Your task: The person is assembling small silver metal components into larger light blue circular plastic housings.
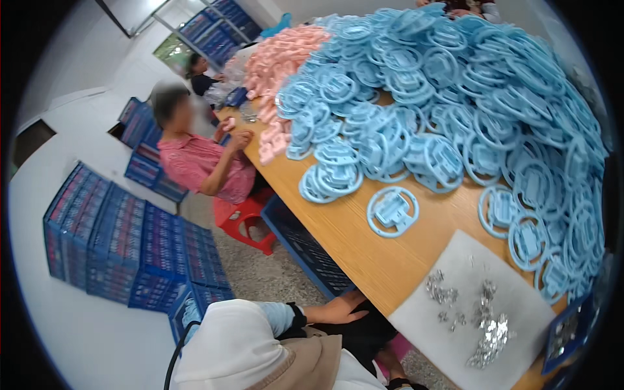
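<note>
My left hand [338, 309] lies on the black cloth over my lap, close to the table's near edge. Its fingers are stretched out and it holds nothing that I can see. A light-blue sleeve with a black cuff covers that forearm. At the lower edge, beside the black cloth, a bit of skin above a black band looks like my right hand [389, 363]; its fingers are hidden. On the table, a white sheet [416, 312] bears loose shiny metal pieces [489, 341]. One light-blue oval plastic part [392, 211] lies apart, beyond the sheet.
A big heap of light-blue plastic parts [448, 104] covers the wooden table [325, 221], with pink parts [286, 58] beyond. A blue tray [569, 331] sits at right. Blue crates [156, 253] are stacked at left. A co-worker in pink [208, 166] sits on a red stool [247, 221].
</note>
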A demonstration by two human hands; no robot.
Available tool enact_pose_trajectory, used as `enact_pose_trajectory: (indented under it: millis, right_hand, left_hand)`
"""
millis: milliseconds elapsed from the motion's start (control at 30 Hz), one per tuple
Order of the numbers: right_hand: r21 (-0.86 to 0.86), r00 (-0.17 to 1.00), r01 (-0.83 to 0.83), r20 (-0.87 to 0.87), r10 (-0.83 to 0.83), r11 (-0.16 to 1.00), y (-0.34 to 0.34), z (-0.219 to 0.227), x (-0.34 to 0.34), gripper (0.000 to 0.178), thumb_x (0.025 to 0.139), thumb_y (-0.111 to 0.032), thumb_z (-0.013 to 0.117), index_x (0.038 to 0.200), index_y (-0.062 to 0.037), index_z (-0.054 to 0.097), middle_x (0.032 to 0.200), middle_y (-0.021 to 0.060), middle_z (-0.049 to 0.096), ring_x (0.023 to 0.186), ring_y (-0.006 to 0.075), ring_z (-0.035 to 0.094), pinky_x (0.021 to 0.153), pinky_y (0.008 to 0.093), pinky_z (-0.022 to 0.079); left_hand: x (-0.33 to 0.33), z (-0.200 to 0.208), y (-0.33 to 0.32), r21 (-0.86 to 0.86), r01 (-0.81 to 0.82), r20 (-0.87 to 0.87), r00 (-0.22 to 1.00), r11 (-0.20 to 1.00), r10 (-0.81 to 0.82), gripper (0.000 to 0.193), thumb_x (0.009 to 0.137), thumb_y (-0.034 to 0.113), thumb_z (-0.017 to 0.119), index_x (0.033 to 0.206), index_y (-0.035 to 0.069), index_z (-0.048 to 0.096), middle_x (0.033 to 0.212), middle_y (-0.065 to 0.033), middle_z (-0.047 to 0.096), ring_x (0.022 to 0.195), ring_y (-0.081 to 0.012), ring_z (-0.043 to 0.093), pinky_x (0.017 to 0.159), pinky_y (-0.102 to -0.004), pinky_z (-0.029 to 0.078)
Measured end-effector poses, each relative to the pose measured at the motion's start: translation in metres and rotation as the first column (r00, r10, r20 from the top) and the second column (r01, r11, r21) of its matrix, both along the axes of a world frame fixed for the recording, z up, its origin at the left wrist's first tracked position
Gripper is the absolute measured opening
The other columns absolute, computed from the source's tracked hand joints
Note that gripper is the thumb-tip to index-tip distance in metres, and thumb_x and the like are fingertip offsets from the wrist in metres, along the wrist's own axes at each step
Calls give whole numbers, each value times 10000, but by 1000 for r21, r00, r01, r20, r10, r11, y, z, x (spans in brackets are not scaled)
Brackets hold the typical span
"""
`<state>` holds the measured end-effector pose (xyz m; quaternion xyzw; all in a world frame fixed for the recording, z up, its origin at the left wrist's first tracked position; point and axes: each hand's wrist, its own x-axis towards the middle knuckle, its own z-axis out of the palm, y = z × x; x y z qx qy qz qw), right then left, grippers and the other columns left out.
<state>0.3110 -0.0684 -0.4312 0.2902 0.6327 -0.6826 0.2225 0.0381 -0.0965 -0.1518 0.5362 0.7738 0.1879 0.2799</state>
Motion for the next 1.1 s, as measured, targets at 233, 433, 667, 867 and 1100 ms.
enact_pose_trajectory:
  millis: [233, 433, 667, 867, 1100]
  right_hand:
    - [-15, 993, 58, 106, -56, 998, 77, 49, -36, 522, 855, -386, 460, 1245, -42, 507, 1262, 207, 504, 1192, 301, 449, 1014, 392, 330]
    - [59, 955, 208, 205, -216, 976, 115, 56, -18, 532, 859, -426, 457, 1260, -79, 504, 1221, 205, 532, 1136, 276, 489, 977, 402, 358]
    - [280, 725, 452, 438, -531, 847, 138, 84, 98, 545, 864, -472, 453, 1277, -121, 502, 1174, 203, 565, 1072, 246, 535, 934, 415, 391]
    - [442, 455, 566, 536, -711, 696, 134, 138, 202, 556, 868, -512, 449, 1292, -157, 499, 1134, 202, 594, 1016, 221, 575, 896, 425, 419]
    - [578, 285, 601, 490, -824, 552, 129, 200, 187, 557, 870, -544, 440, 1285, -177, 501, 1082, 193, 604, 952, 199, 588, 848, 424, 427]
  left_hand:
    - [-50, 22, 27, -116, 44, 136, 990, 992, -28, 435, 870, 273, 535, 1228, 32, 488, 1166, -238, 542, 1046, -396, 527, 902, -420, 433]
    - [-90, 81, 75, -389, 194, 124, 980, 901, -158, 342, 897, 170, 468, 1210, 50, 533, 1254, -192, 513, 1128, -364, 484, 940, -412, 403]
    - [-101, 25, 40, 69, 117, 2, 993, 991, -117, 285, 870, 138, 486, 1123, 35, 569, 1086, -210, 591, 970, -377, 566, 818, -423, 470]
    - [-148, 97, -5, -13, -123, -138, 983, 992, 120, 182, 867, 134, 522, 999, 65, 627, 747, -120, 643, 651, -309, 629, 585, -372, 515]
    - [-251, 139, -31, 563, -207, -147, 928, 800, 343, 323, 907, 295, 494, 1041, 25, 609, 964, -159, 618, 913, -335, 589, 723, -377, 474]
